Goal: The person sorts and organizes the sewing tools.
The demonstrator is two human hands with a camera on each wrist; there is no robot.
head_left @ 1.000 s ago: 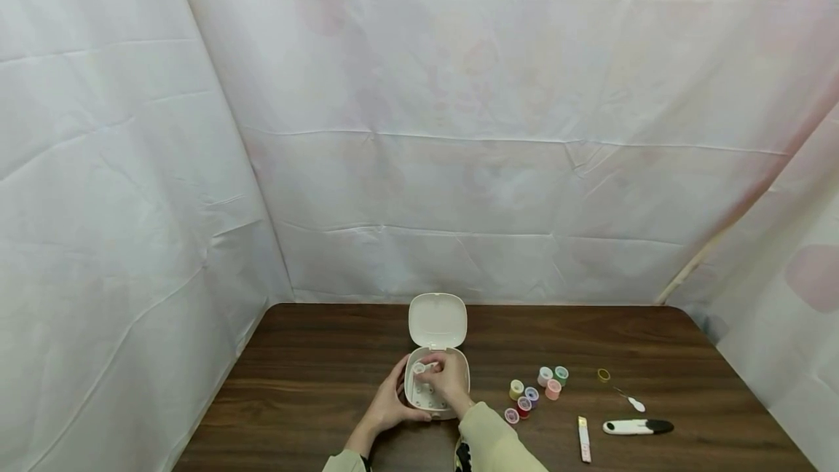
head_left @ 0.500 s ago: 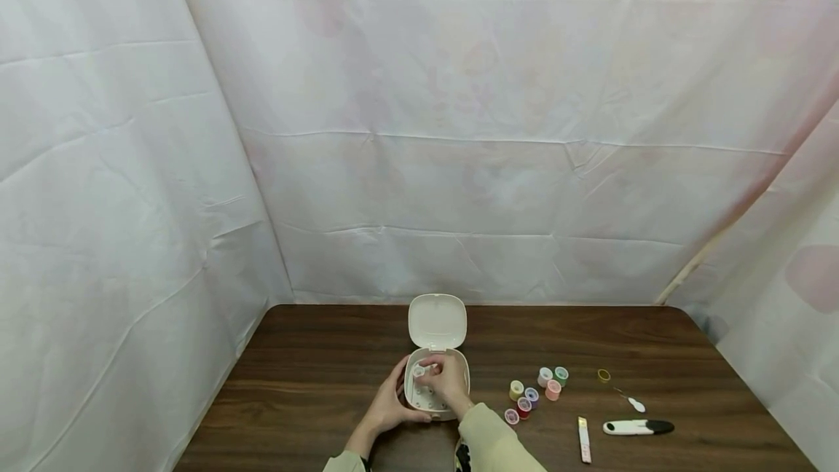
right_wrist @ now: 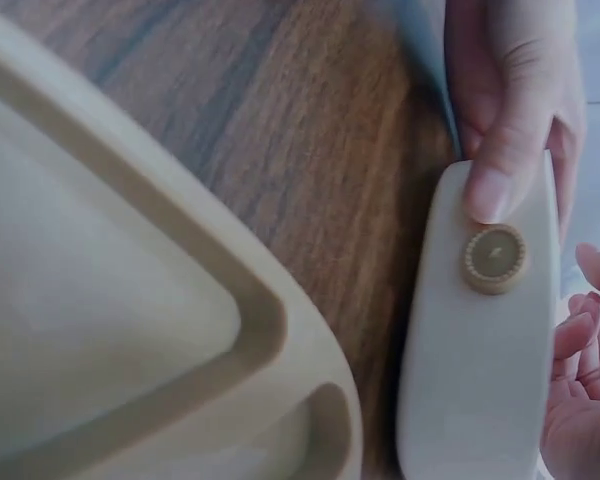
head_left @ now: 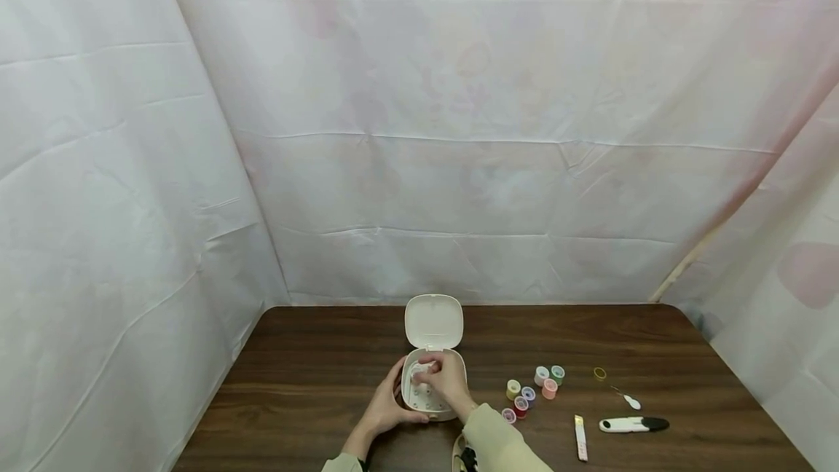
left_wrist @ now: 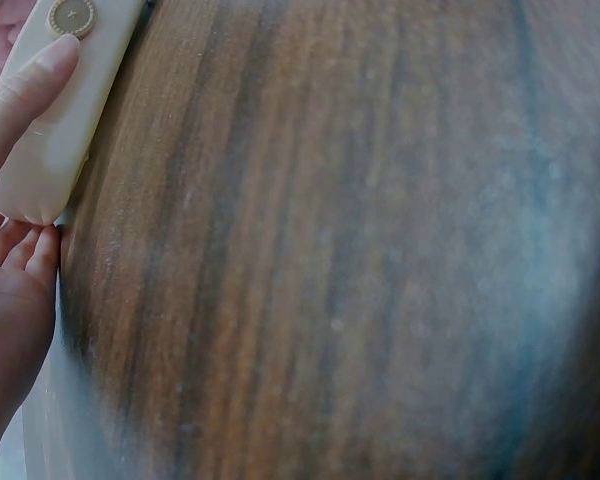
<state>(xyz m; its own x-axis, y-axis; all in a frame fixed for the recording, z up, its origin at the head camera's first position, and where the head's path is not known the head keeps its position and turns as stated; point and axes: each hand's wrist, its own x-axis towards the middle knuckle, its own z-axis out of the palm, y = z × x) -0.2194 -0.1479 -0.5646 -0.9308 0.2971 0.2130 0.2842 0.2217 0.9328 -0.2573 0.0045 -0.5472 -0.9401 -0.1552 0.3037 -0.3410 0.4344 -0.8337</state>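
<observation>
A white sewing box [head_left: 434,320] stands on the table with its lid raised; its front wall [right_wrist: 475,400] bears a round button clasp [right_wrist: 493,258]. My left hand [head_left: 385,408] grips the box at its left side, thumb [left_wrist: 42,80] on the front near the clasp and fingers around the far side. Inside the box, my right hand [head_left: 448,382] pinches a small white spool [head_left: 416,368] at the left of the base, where several small pegs show. The fingertips partly cover the spool. In the right wrist view the right hand [right_wrist: 585,410] shows curled fingers beyond the box wall.
Right of the box stand several thread spools [head_left: 549,388]. Farther right lie a yellow ring [head_left: 599,374], a needle threader [head_left: 632,402], a white-and-black handled tool [head_left: 633,425] and a narrow pack [head_left: 580,439]. A cream divided tray [right_wrist: 280,290] sits near the right forearm.
The right fingers have shifted slightly over the spool and now hide more of it. The left hand keeps its grip on the box. The head view has shifted a little.
</observation>
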